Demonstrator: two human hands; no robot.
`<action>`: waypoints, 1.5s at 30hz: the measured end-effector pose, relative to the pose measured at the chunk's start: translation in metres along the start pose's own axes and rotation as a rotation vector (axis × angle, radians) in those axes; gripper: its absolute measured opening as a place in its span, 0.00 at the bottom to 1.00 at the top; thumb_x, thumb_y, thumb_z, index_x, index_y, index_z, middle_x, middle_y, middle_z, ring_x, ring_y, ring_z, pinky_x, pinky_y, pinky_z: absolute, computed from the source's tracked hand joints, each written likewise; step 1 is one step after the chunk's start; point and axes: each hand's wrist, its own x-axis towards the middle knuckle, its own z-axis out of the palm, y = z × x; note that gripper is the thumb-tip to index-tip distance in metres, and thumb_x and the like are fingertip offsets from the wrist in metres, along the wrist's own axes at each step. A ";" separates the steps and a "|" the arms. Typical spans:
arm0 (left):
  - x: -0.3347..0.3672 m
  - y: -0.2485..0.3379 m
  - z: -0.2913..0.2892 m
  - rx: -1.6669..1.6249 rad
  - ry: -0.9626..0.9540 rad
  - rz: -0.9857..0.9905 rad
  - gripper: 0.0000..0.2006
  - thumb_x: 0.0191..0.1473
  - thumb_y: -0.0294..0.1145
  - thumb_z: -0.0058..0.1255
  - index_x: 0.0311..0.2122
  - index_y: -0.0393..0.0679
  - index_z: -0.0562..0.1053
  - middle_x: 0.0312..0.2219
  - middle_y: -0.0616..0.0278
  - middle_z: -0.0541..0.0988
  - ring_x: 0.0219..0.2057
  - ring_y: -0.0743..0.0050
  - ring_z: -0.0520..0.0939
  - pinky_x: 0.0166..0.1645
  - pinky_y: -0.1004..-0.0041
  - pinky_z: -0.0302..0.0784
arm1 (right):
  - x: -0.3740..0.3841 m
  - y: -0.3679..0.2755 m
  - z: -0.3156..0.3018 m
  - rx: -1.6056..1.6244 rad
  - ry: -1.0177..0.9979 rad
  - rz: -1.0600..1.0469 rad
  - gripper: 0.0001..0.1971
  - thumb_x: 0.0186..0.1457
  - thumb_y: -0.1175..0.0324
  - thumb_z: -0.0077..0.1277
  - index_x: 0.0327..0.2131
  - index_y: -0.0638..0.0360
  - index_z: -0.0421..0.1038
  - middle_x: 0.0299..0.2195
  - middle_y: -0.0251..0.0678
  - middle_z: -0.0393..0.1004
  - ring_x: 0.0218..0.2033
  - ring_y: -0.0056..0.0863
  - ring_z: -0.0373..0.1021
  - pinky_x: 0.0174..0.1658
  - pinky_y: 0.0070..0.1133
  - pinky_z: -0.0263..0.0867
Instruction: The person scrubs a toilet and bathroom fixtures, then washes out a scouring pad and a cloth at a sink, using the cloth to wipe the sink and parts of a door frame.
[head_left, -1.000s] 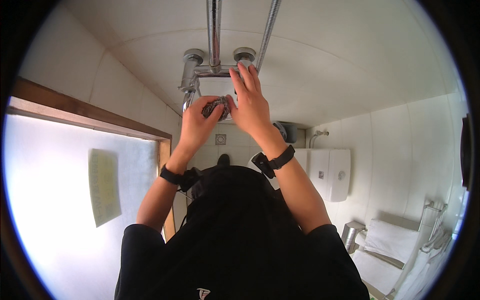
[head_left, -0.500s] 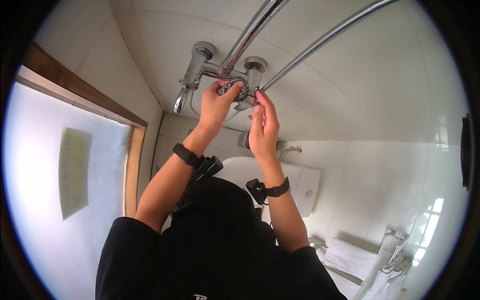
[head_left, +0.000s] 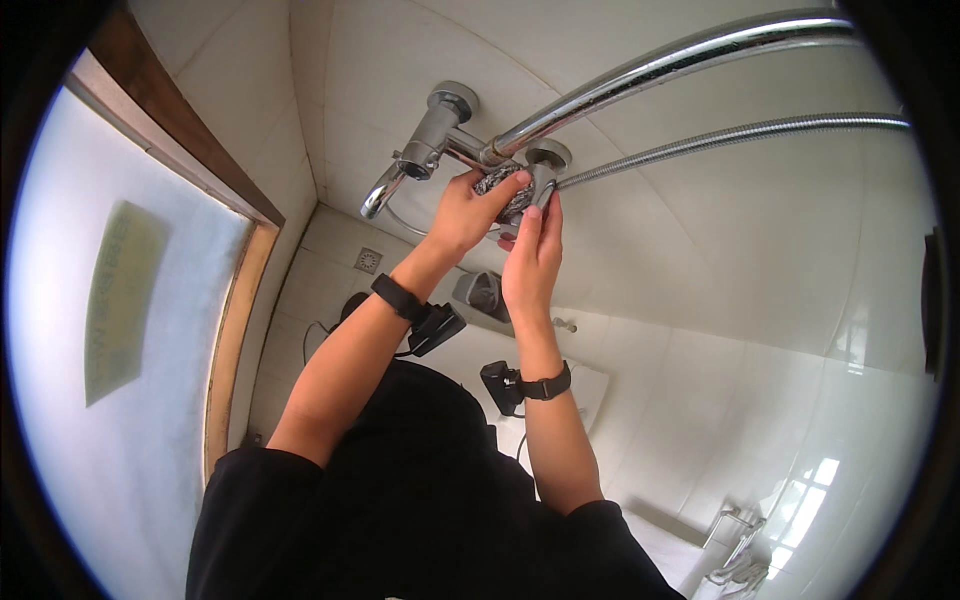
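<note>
A chrome shower mixer tap (head_left: 428,142) is fixed to the pale wall at the upper middle. My left hand (head_left: 466,215) is closed around a grey steel wool scourer (head_left: 508,186), pressed against the tap's body toward its right end. Close beside it, my right hand (head_left: 532,268) grips the right end of the same tap between thumb and fingers. The underside of that end is partly hidden by my hands. At the tap's left end the chrome spout (head_left: 381,192) points downward.
A thick chrome riser pipe (head_left: 660,65) and a metal shower hose (head_left: 730,138) run from the tap to the upper right. Below lie a floor drain (head_left: 368,261) and a grey bin (head_left: 482,292). At left is a frosted pane (head_left: 180,300); a metal rack (head_left: 735,535) stands lower right.
My view has turned, so the pipe and hose lean further right and the drain and bin show more. Both hands stay at the tap, the left still holding the scourer against it.
</note>
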 end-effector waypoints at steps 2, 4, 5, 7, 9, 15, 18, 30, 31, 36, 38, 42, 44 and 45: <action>-0.001 -0.006 -0.005 0.013 -0.002 0.006 0.23 0.59 0.50 0.65 0.43 0.35 0.79 0.28 0.69 0.79 0.28 0.84 0.76 0.32 0.76 0.73 | 0.001 0.001 0.001 0.017 -0.024 -0.007 0.32 0.73 0.51 0.38 0.71 0.63 0.52 0.56 0.44 0.72 0.45 0.28 0.75 0.40 0.23 0.75; -0.003 -0.005 -0.007 0.032 -0.022 0.009 0.23 0.59 0.49 0.64 0.44 0.34 0.80 0.28 0.68 0.80 0.28 0.84 0.77 0.31 0.76 0.73 | 0.005 0.007 -0.004 0.027 -0.023 -0.022 0.33 0.74 0.50 0.37 0.71 0.63 0.51 0.56 0.44 0.72 0.45 0.28 0.76 0.40 0.23 0.75; -0.002 -0.005 -0.008 0.019 -0.086 0.011 0.22 0.61 0.47 0.62 0.45 0.34 0.79 0.28 0.68 0.80 0.29 0.84 0.77 0.32 0.76 0.74 | 0.007 0.010 -0.007 0.040 -0.023 -0.035 0.33 0.74 0.49 0.36 0.71 0.62 0.51 0.56 0.43 0.72 0.45 0.28 0.76 0.40 0.23 0.76; -0.001 -0.008 -0.015 0.010 -0.146 0.018 0.21 0.64 0.45 0.61 0.46 0.34 0.79 0.29 0.68 0.80 0.29 0.84 0.77 0.33 0.76 0.75 | 0.006 0.006 -0.004 0.064 -0.033 -0.023 0.33 0.74 0.49 0.36 0.72 0.61 0.50 0.53 0.41 0.74 0.43 0.26 0.74 0.40 0.22 0.73; 0.001 -0.022 -0.020 -0.111 -0.185 0.086 0.18 0.66 0.43 0.57 0.47 0.34 0.78 0.30 0.69 0.80 0.29 0.86 0.76 0.33 0.76 0.76 | 0.006 0.004 -0.001 0.062 -0.042 -0.026 0.34 0.74 0.48 0.35 0.73 0.60 0.48 0.50 0.39 0.75 0.41 0.23 0.73 0.39 0.21 0.71; 0.002 -0.023 -0.011 -0.023 -0.089 0.066 0.18 0.66 0.44 0.58 0.45 0.36 0.79 0.30 0.69 0.79 0.30 0.85 0.76 0.33 0.77 0.76 | 0.007 0.001 -0.005 0.061 -0.049 -0.010 0.34 0.74 0.49 0.35 0.73 0.60 0.48 0.41 0.35 0.75 0.33 0.19 0.68 0.35 0.21 0.68; 0.003 -0.008 -0.002 0.052 -0.002 -0.005 0.19 0.64 0.47 0.59 0.44 0.37 0.79 0.31 0.68 0.80 0.31 0.84 0.77 0.34 0.75 0.78 | 0.009 0.001 -0.005 0.059 -0.055 -0.023 0.33 0.74 0.50 0.36 0.73 0.60 0.47 0.36 0.32 0.73 0.30 0.19 0.65 0.33 0.21 0.66; 0.002 -0.017 -0.017 -0.087 -0.082 0.058 0.25 0.65 0.51 0.58 0.44 0.33 0.79 0.27 0.68 0.78 0.29 0.82 0.78 0.34 0.75 0.81 | 0.010 0.001 -0.004 0.090 -0.039 -0.016 0.33 0.73 0.53 0.39 0.72 0.62 0.48 0.32 0.31 0.72 0.28 0.18 0.64 0.30 0.21 0.65; 0.003 -0.021 -0.017 -0.085 -0.083 0.059 0.25 0.65 0.51 0.58 0.44 0.33 0.79 0.27 0.68 0.78 0.29 0.82 0.78 0.34 0.75 0.81 | 0.010 0.000 -0.004 0.079 -0.047 -0.006 0.33 0.73 0.53 0.40 0.72 0.62 0.49 0.33 0.31 0.72 0.28 0.18 0.64 0.30 0.21 0.65; 0.004 -0.048 -0.015 -0.227 -0.042 0.091 0.26 0.72 0.53 0.43 0.40 0.36 0.78 0.26 0.67 0.78 0.26 0.82 0.76 0.30 0.75 0.76 | 0.016 0.005 -0.012 -0.010 -0.107 -0.013 0.32 0.72 0.55 0.42 0.71 0.63 0.49 0.40 0.37 0.76 0.36 0.24 0.70 0.39 0.23 0.69; 0.005 -0.047 -0.009 -0.151 -0.031 0.119 0.27 0.74 0.53 0.39 0.37 0.36 0.77 0.26 0.67 0.78 0.25 0.81 0.74 0.29 0.75 0.72 | 0.019 0.012 -0.013 -0.060 -0.108 -0.021 0.32 0.72 0.55 0.43 0.71 0.63 0.50 0.43 0.39 0.78 0.39 0.27 0.72 0.43 0.24 0.70; -0.002 -0.037 0.007 -0.150 0.083 0.121 0.30 0.74 0.55 0.36 0.38 0.35 0.78 0.27 0.66 0.79 0.25 0.81 0.73 0.31 0.74 0.71 | 0.015 0.010 -0.009 0.025 -0.088 -0.027 0.32 0.72 0.56 0.44 0.71 0.64 0.50 0.49 0.44 0.77 0.45 0.32 0.73 0.50 0.26 0.69; -0.006 -0.034 0.017 -0.197 0.147 0.110 0.31 0.74 0.56 0.35 0.38 0.35 0.78 0.27 0.65 0.79 0.25 0.81 0.72 0.31 0.74 0.70 | 0.012 0.002 -0.007 0.071 -0.100 0.012 0.32 0.72 0.56 0.44 0.70 0.64 0.50 0.51 0.46 0.76 0.46 0.33 0.73 0.51 0.27 0.69; -0.006 -0.031 0.023 -0.238 0.187 0.135 0.32 0.74 0.57 0.34 0.38 0.35 0.78 0.27 0.65 0.79 0.26 0.80 0.72 0.32 0.74 0.69 | 0.013 -0.003 -0.009 0.065 -0.117 0.059 0.32 0.72 0.57 0.44 0.71 0.64 0.50 0.53 0.48 0.75 0.49 0.35 0.73 0.54 0.28 0.68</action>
